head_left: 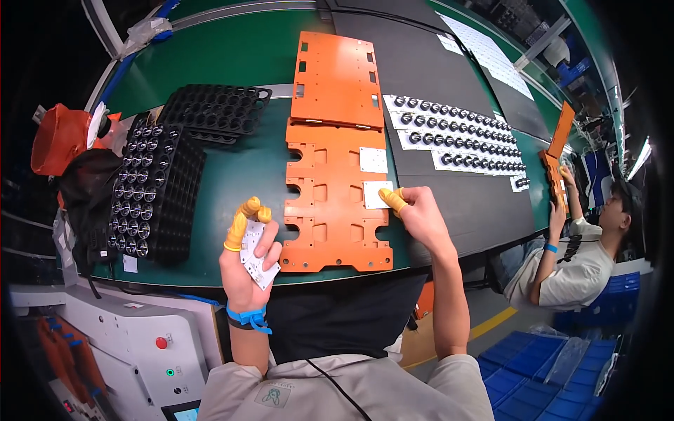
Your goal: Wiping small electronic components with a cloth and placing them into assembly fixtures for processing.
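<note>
My left hand (247,259), with yellow finger cots, holds a small stack of white square circuit boards (257,254) over the green table's near edge. My right hand (414,208), also in finger cots, presses a white square board (373,194) into a recess of the orange jig plate (330,210) in front of me. Another white board (373,159) lies in the recess just beyond it. The other recesses of the plate hold nothing.
A second orange plate (337,78) lies farther back. Black trays of round lenses (151,193) and empty black trays (214,107) stand at the left. White strips with lenses (456,133) cover the dark belt at the right, where another person (583,245) holds an orange plate.
</note>
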Demonstrator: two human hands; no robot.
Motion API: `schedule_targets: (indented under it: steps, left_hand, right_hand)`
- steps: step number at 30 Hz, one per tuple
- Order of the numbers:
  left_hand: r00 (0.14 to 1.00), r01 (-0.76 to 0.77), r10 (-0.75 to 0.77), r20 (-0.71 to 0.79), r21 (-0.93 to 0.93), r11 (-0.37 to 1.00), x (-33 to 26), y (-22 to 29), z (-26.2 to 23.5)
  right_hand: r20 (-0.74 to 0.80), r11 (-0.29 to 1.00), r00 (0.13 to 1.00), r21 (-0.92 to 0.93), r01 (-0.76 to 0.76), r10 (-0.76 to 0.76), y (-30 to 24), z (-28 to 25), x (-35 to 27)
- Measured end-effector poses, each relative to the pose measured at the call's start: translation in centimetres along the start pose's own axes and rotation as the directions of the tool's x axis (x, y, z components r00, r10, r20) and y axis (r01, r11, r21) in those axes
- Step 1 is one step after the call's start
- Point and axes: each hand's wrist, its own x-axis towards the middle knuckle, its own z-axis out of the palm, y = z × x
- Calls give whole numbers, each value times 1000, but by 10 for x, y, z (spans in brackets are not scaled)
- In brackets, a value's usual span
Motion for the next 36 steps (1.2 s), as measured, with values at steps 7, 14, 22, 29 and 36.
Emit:
schedule_targets:
  steps: [7,14,22,29,36]
  left_hand:
    - [998,65,-68,-18,-132,989,3,-2,6]
    - [996,69,-81,-42,-226,972,5,1,21]
    - [959,244,-282,-13,-465,851,-1,-3,25]
    - [967,247,-254,-8,-204,947,-23,13,15]
    - [965,175,-197,-174,-135,975,-39,31,7]
  right_hand:
    - [288,999,958,45,-26,12,2,-17,22]
    - [169,997,984,-55,-54,63,-10,-9,9]
    - [56,394,425,-280,875,-903,-77,50,-72]
    - [278,119,169,-190,975,-946,-102,84,-67]
    - [127,-29,19,-370,929,-992,-135,115,-61]
